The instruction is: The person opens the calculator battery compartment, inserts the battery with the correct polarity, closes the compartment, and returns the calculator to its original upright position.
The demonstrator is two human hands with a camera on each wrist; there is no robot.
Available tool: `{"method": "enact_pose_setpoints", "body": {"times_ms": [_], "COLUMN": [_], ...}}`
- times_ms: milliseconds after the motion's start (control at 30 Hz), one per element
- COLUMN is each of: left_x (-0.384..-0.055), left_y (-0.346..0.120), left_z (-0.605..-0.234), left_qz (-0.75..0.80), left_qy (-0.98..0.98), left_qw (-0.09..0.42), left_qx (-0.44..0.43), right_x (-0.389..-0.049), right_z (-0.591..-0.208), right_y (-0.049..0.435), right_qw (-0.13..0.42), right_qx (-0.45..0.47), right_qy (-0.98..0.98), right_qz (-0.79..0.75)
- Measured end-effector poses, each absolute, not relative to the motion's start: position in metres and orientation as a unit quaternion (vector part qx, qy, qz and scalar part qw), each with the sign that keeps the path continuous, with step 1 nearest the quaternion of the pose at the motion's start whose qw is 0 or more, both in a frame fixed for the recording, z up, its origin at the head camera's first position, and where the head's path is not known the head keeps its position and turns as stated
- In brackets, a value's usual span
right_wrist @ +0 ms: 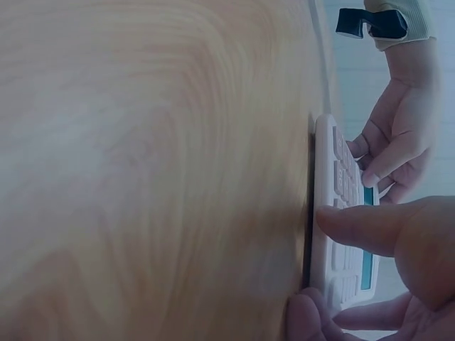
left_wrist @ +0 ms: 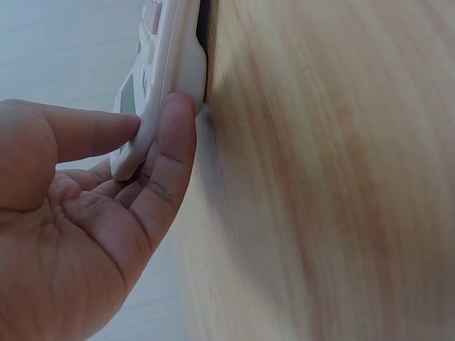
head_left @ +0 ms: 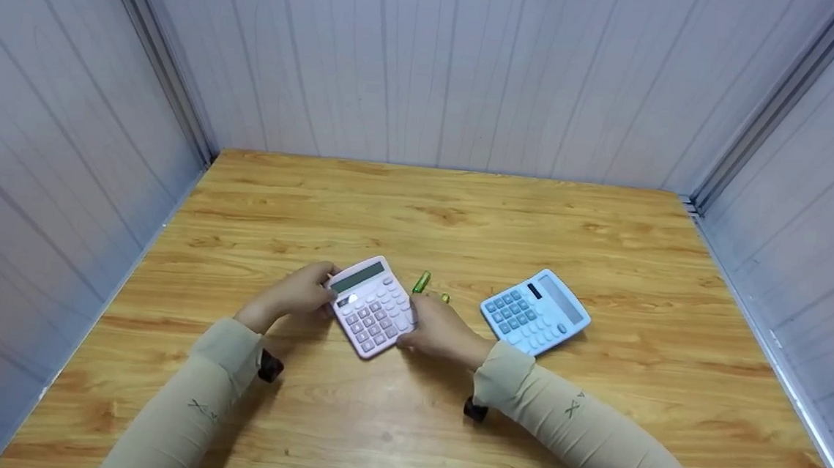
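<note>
A pink calculator (head_left: 373,312) lies between the two hands, keys up and its display toward the back. The left hand (head_left: 303,289) pinches its upper left side, thumb over the top edge and fingers along and under the side, as the left wrist view shows. The right hand (head_left: 443,329) grips the right side, its thumb (right_wrist: 362,226) over the near edge and fingers along the side. In the right wrist view the calculator's near edge stands right at the tabletop. A green stick-like thing (head_left: 422,282) pokes out beyond the right hand, which hides part of it.
A blue calculator (head_left: 535,312) lies turned at an angle just right of the right hand, near the right sleeve. A small green piece (head_left: 445,298) shows behind the right hand. Pale panel walls (head_left: 443,67) border the wooden table (head_left: 449,199) at the back and sides.
</note>
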State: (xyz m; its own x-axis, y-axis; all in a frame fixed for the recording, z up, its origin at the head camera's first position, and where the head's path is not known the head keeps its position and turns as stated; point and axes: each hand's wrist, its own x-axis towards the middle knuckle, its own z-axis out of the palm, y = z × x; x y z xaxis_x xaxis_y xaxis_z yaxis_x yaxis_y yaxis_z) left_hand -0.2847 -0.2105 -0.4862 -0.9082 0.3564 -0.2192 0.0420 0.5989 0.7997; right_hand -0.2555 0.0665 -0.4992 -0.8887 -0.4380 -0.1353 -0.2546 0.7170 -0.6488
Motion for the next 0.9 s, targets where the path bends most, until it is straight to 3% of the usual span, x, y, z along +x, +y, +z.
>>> {"method": "enact_pose_setpoints", "body": {"times_ms": [900], "left_x": [-0.281], "left_y": [-0.182], "left_z": [-0.443], "left_qz": [0.555], "left_qy": [0.813], "left_qw": [0.148], "left_qx": [0.094], "right_x": [-0.265], "right_z": [-0.451], "right_y": [0.102], "right_qw": [0.072], "right_qx": [-0.191], "right_qy": [0.915], "right_qz": [-0.347]}}
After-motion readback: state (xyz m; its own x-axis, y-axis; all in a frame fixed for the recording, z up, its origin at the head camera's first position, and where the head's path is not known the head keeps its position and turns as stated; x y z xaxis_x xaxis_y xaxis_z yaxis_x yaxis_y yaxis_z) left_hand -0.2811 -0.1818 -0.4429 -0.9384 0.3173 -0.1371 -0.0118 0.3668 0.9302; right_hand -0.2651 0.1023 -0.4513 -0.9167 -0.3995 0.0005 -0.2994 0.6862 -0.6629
